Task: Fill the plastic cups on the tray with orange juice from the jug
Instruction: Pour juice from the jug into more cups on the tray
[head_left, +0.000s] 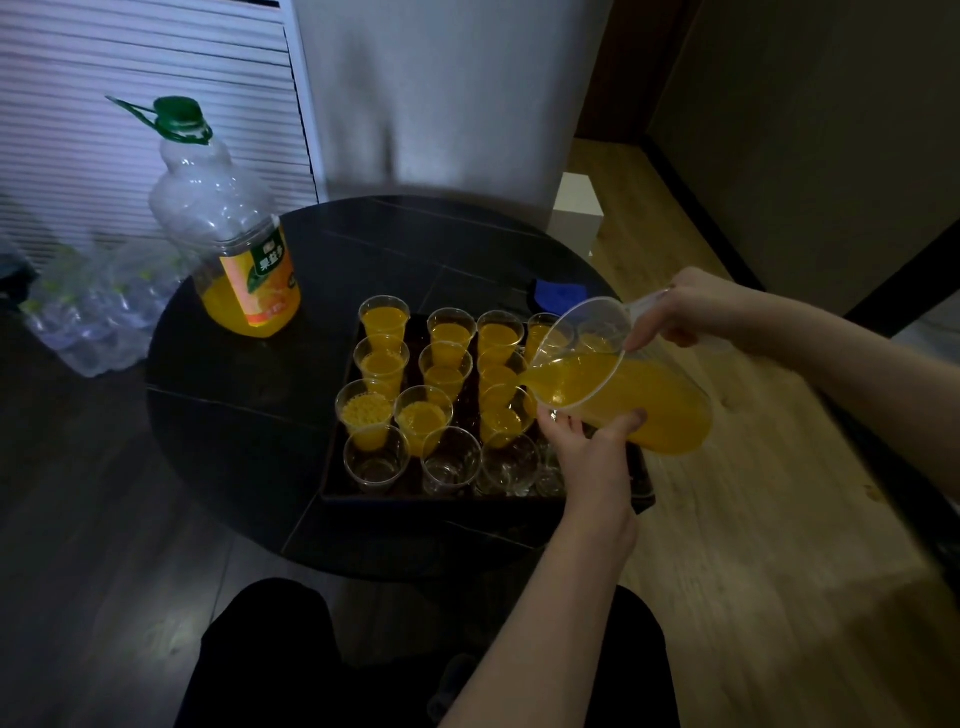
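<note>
On the round dark surface, a clear plastic jug of orange juice is tilted over a black tray of clear plastic cups, gripped at the handle by the right hand and cupped underneath by the left hand. The stream is apparently best kept slow and centred.

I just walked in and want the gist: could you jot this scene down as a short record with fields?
Activity: pouring orange juice into cups
Jug: clear jug, tilted, spout over the tray's third row
Right hand: grips the jug's handle
Left hand: supports the jug from below
Tray: dark, on a round black table
Filled cups: three far rows
Empty cups: nearest row
Bottle: large, mostly empty, green cap on
</note>
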